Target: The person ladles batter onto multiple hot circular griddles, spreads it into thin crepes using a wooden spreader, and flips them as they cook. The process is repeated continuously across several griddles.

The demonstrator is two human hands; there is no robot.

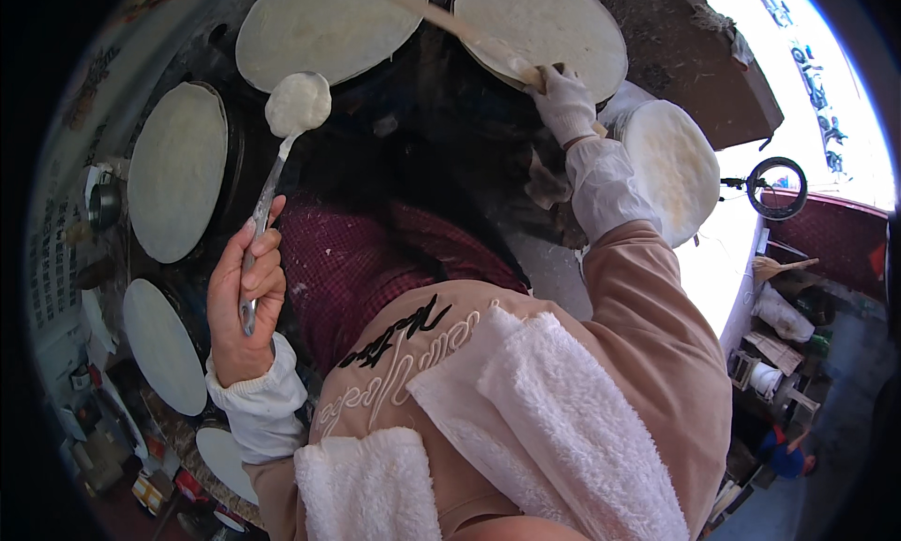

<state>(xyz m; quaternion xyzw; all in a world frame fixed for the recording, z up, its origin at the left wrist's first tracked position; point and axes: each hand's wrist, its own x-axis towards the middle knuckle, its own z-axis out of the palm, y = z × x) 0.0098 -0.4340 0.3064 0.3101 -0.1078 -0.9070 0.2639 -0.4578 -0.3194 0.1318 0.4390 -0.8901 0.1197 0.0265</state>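
Note:
My bare left hand grips the handle of a metal ladle, held up before me. Thick white batter fills and coats its bowl. In a white glove, my right hand holds a pale wooden scraper, blurred at its far end. The scraper reaches over a round griddle covered by a thin flatbread, towards a second flatbread at top centre. Beside my right forearm lies a stack of finished flatbreads, lightly browned on top.
Down the left stand more round griddles, bearing a pale flatbread, another flatbread and a partly hidden flatbread. A metal pot is at far left. At right are a brown board, a ring light and a person farther off.

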